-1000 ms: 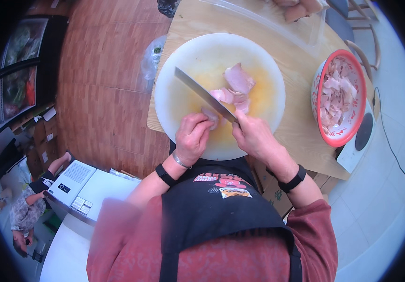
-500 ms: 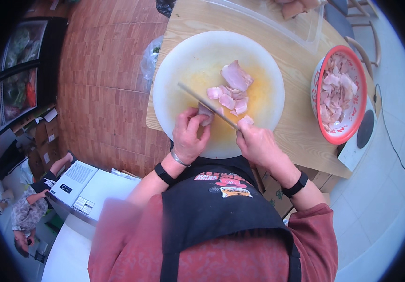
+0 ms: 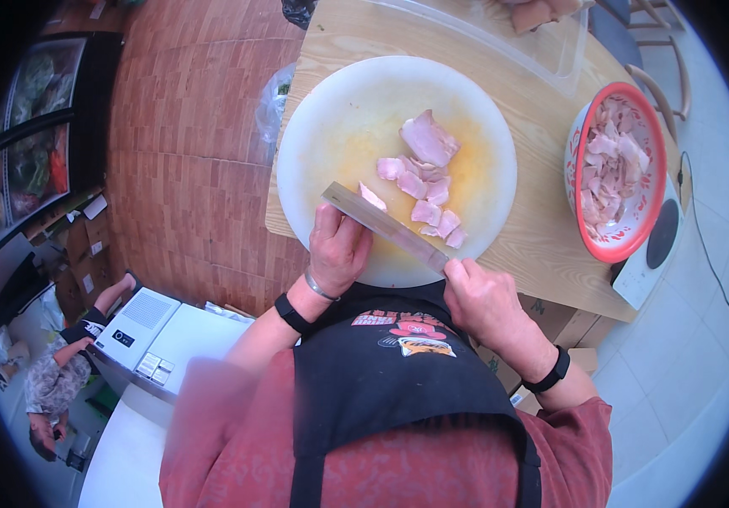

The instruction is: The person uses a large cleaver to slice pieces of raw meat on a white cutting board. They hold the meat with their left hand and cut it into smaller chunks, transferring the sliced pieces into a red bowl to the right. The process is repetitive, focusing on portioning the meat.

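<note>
R hand (image 3: 487,303), approx 5 o'clock off the board (image 3: 322,110), was closed round the knife (image 3: 386,227), blade toward 10. L hand (image 3: 337,254), at 7, was curled; blade hid fingertips, so couldn't tell if it held anything. Cut meat pcs (image 3: 428,212) ran ctr to 4–5, thick chunk (image 3: 429,140) btwn 1 & 2, basin (image 3: 610,253) at 3.

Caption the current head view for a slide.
The right hand holds a knife over a round white board bearing cut pink meat.

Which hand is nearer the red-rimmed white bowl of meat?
Right. The right hand is left of the bowl, lower in view; the left hand is much farther left.
</note>
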The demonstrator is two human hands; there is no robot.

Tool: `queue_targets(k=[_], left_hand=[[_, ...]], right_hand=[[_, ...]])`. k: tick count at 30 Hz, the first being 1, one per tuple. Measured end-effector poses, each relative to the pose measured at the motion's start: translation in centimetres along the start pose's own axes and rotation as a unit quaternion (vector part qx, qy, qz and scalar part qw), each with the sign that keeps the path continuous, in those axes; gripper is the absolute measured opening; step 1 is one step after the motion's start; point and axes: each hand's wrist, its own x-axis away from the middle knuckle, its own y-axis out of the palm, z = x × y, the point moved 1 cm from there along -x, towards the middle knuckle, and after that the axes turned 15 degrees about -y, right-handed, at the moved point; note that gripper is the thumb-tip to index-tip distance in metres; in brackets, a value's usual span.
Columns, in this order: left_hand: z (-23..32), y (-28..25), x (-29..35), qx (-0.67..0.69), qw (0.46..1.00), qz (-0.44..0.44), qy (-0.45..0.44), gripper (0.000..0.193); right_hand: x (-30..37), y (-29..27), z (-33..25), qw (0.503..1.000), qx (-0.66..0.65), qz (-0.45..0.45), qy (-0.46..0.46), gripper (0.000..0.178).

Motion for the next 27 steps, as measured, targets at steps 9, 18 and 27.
queue_targets(k=[9,18,27], left_hand=[[0.0,0.2,-0.3,0.017,1.000,-0.009,-0.020,0.030],[-0.2,0.4,-0.1,0.050,0.997,-0.014,-0.056,0.024],[-0.5,0.0,-0.2,0.049,0.998,-0.034,-0.017,0.019]], right_hand=[[-3.0,1.7,-0.3,0.999,-0.031,-0.009,0.029,0.013],[-1.6,1.0,0.0,0.998,-0.050,-0.032,0.036,0.014],[-6.8,4.5,2.8,0.982,-0.109,0.148,0.040,0.010]])
